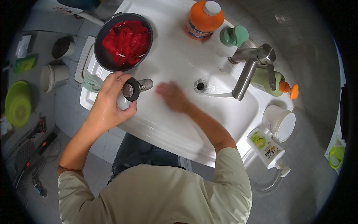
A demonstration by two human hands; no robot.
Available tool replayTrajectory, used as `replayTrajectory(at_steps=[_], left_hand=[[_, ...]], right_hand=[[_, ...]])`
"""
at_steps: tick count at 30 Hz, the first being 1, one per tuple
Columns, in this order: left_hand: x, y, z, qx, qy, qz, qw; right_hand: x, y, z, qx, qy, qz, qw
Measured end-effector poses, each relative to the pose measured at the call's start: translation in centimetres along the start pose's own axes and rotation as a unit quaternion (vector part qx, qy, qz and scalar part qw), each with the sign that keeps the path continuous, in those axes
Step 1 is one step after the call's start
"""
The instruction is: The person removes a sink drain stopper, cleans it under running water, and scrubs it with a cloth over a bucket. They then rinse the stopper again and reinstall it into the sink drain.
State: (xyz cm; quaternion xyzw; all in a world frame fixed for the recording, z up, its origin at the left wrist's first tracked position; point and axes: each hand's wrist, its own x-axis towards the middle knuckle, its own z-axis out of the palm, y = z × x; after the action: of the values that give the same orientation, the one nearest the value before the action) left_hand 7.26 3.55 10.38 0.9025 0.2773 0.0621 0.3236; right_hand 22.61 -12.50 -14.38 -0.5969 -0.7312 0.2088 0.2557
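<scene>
My left hand (107, 101) pinches a sink drain plug (131, 89) by its black rubber ring, thumb on one side and fingers on the other. The plug's metal stem points right, and it is held above the white basin's front left side. My right hand (172, 97) hovers over or touches the basin, just right of the plug. Motion blur smears its fingers, and I see nothing in it. Beyond it lies the open drain hole (200, 86), with a thin stream of water from the steel faucet (244, 80) reaching toward it.
A dark bowl (97, 46) with wet red cloth stands on the sink's back left. An orange bottle (204, 20) and a green-capped pump bottle (234, 36) stand behind the basin. On the right are a green pump bottle (266, 80), a white tub (279, 122) and a lying white bottle (265, 147).
</scene>
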Motion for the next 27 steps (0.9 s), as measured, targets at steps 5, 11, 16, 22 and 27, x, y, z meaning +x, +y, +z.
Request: replayTrajectory(at_steps=[5,11,16,22,27], left_hand=[[-0.3,-0.4,0.0,-0.013,0.011,-0.003,1.0],[-0.1,-0.4,0.2,-0.031,0.003,-0.012,0.999],[0.2,-0.4,1.0,-0.076,-0.022,-0.021,0.997],[0.4,-0.6,1.7,-0.073,-0.029,-0.017,0.997],[0.7,-0.8,2.5,-0.081,-0.032,-0.011,0.996]], right_hand=[[-1.6,1.6,-1.0,-0.046,0.034,0.005,0.998],[-1.6,5.9,-4.4,-0.155,0.092,0.052,0.982],[-3.4,9.2,-5.9,-0.16,0.035,0.039,0.986],[-5.2,7.9,-5.0,0.019,0.214,0.161,0.963],[-8.4,8.2,-4.1,0.003,0.225,0.134,0.965]])
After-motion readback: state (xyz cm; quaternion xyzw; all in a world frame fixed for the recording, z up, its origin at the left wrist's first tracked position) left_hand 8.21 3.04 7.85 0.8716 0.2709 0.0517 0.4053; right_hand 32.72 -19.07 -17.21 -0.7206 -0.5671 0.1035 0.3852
